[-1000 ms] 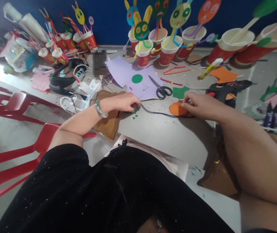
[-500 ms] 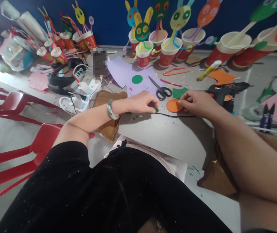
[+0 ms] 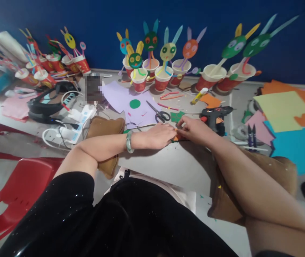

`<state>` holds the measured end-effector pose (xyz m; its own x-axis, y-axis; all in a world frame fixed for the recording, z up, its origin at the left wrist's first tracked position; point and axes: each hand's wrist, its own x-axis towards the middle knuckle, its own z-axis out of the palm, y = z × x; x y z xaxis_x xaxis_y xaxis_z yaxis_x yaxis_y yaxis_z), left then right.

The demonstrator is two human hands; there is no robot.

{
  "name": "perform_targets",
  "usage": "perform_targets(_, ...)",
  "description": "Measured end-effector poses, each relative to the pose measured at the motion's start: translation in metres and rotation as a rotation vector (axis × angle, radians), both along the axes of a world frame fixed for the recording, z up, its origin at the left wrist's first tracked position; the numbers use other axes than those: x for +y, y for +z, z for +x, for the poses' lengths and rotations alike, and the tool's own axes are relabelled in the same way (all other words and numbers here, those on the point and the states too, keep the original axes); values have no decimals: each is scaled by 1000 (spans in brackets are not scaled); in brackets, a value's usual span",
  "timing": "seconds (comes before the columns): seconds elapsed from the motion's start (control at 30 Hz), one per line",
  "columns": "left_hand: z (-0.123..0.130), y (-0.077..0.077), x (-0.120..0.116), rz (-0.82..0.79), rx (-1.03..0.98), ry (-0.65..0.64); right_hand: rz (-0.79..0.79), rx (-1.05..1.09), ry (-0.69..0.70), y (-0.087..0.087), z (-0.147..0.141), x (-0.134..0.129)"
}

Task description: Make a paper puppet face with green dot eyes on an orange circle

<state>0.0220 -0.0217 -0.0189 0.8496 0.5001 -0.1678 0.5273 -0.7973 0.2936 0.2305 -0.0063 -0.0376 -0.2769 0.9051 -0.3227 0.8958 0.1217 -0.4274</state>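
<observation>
My left hand (image 3: 159, 136) and my right hand (image 3: 195, 130) meet over the table's middle, their fingertips close together at an orange paper disc (image 3: 178, 135), which they mostly cover. The right fingers are pinched at the disc's upper edge. My left fingers are pressed together on its left side; a small green piece seen earlier does not show. Black scissors (image 3: 162, 116) and a green paper scrap (image 3: 177, 116) lie just beyond the hands. A green circle (image 3: 134, 104) rests on purple paper (image 3: 120, 94).
Red paper cups with rabbit-like figures (image 3: 163, 85) line the blue wall. A black glue gun (image 3: 216, 116) lies right of my right hand. Power strip (image 3: 81, 125) and brown cushion (image 3: 106, 128) sit left. Coloured sheets (image 3: 296, 150) lie right; a red chair (image 3: 26, 182) stands left.
My left hand has moved right onto the orange disc, closing the gap between the hands. The disc is now mostly covered. The camera view has tilted up and shifted right.
</observation>
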Motion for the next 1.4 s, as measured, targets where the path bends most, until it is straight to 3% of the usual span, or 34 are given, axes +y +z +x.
perform_targets(0.3,-9,-8,-9,66,-46,-201,32,29,-37,2,1,-6)
perform_targets(0.37,-8,-10,-12,101,-49,-212,133,81,-125,-1,7,-5)
perform_targets(0.57,-7,-13,-16,172,-5,-232,498,403,-570,-15,33,20)
perform_targets(0.7,-7,-21,-14,224,-38,-259,519,319,-706,-15,42,48)
perform_targets(0.87,-7,-29,-12,247,-77,-258,373,104,-704,-2,37,73)
perform_targets(1.1,-7,-18,-13,221,-27,-255,351,36,-738,8,19,89)
perform_targets(1.27,-7,-19,-14,215,-31,-234,360,47,-739,13,12,93)
perform_targets(1.4,-6,-27,-15,231,-53,-219,369,88,-705,23,6,79)
